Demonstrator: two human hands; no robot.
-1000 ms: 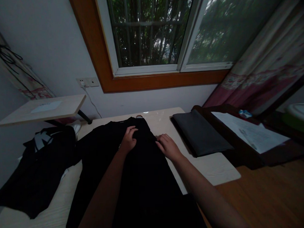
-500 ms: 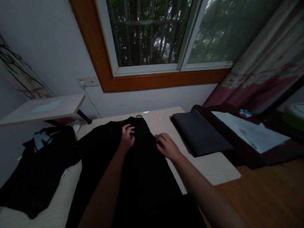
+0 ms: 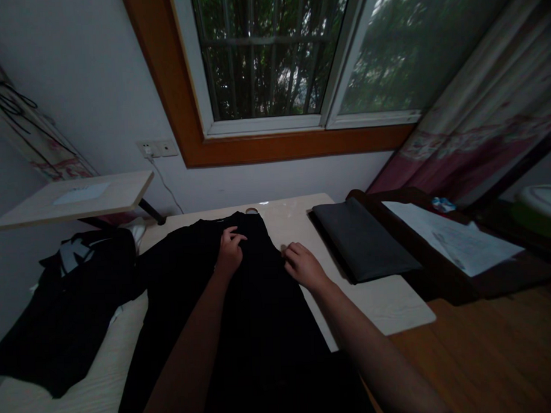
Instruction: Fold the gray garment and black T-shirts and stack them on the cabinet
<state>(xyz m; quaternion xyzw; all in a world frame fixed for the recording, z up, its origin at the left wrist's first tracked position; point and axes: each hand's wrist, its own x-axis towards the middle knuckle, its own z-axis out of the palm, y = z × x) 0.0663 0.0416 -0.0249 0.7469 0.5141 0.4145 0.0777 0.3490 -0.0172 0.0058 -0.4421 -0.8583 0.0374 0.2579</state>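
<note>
black cotton-like short-sleeved shirt (image 3: 260,279) lies spread flat on the pale wood-grain table (image 3: 396,301), neckline toward the window wall. left hand (image 3: 229,251) is over its upper part, fingers bent and slightly parted; whether they pinch cloth cannot be told. right hand (image 3: 302,266) is at its right edge, fingers curled close together; grip likewise undetermined. dark grey flat rectangular folder (image 3: 362,239) rests farther right.
</note>
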